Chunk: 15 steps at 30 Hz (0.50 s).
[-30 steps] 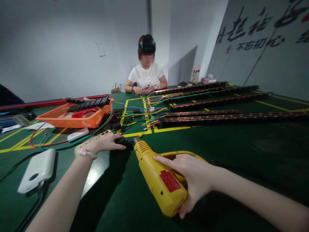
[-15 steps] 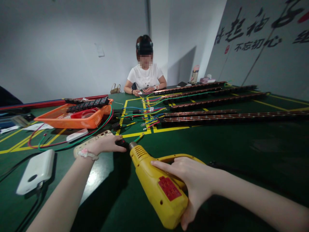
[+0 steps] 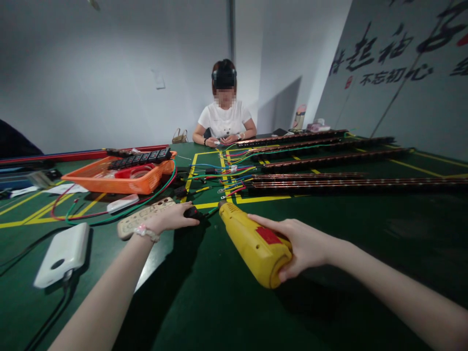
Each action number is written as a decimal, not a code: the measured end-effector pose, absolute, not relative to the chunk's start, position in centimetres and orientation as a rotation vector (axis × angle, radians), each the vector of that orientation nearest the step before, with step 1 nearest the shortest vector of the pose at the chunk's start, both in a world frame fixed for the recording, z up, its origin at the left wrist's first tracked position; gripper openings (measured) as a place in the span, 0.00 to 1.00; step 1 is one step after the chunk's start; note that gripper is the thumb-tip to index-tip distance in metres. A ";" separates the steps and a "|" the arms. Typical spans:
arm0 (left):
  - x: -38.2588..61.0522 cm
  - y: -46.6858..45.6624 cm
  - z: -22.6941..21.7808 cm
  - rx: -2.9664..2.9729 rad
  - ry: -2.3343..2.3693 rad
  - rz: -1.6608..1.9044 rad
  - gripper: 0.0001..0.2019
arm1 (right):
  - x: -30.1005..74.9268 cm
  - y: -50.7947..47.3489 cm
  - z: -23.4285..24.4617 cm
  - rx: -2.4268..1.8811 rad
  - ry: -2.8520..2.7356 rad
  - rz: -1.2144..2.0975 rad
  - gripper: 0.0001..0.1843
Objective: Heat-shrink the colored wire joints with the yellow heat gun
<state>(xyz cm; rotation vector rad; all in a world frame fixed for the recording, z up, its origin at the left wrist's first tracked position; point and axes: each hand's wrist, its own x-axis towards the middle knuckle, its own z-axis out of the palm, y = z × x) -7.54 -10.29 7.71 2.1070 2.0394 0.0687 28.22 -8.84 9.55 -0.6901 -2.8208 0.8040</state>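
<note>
My right hand is wrapped round the body of a yellow heat gun with a red label. Its nozzle points away from me, at a green wire and the loose wire ends beyond. My left hand, a bracelet at its wrist, holds a small black part with a red spot between thumb and fingers. The green wire runs out to the right of that part. Below the left hand lies a beige power strip. The heat gun's handle side is hidden.
An orange basket holds black socket modules. Long black strips with copper bars and coloured wires lie at right. A white power bank with a cable sits at left. Across the green table sits a person.
The heat gun has turned and moved right and away from me, its nozzle leaving the black part. My left hand keeps the black part. The view has shifted slightly.
</note>
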 end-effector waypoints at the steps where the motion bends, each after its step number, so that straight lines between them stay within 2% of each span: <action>1: -7.4 -10.2 7.6 2.110 2.045 0.061 0.37 | 28.4 -8.4 9.5 -0.731 -2.817 0.767 0.62; 4: -7.3 -9.8 7.0 2.182 2.042 0.074 0.36 | 29.1 -7.4 9.3 -0.844 -2.803 0.686 0.62; 8: -7.1 -9.1 5.1 2.296 2.219 0.259 0.33 | 29.6 -6.6 9.3 -0.957 -2.792 0.636 0.62; 15: -5.9 -9.1 3.7 2.312 2.503 0.553 0.26 | 29.0 -7.3 9.0 -0.918 -2.893 0.554 0.66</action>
